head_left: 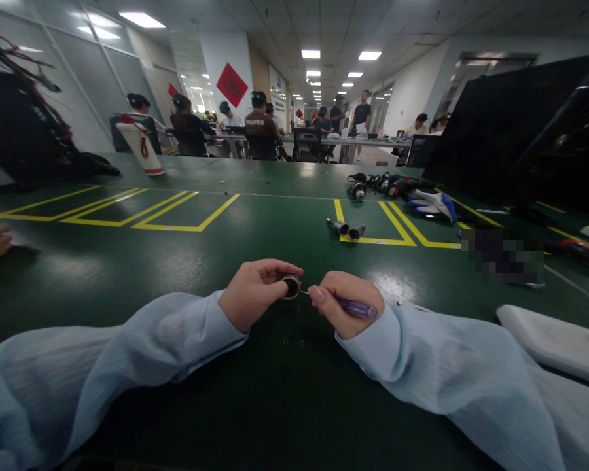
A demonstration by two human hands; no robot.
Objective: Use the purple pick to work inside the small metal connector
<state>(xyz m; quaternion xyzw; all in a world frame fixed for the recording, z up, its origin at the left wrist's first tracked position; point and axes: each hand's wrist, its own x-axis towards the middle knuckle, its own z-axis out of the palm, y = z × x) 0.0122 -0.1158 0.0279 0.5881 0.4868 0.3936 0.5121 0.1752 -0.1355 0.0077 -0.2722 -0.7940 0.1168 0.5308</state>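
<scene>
While my left hand is pinched shut on the small round metal part just above the green worktop, my right hand is curled around a purple-handled screwdriver, tip at the part. I reckon: plant both wrists, seat the tip square, turn slowly so it doesn't skate off.

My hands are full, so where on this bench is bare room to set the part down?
Bare green mat lies left of the left hand, up to the yellow-taped boxes. Crowded on the right: white tray, two metal cylinders, gloves.
</scene>
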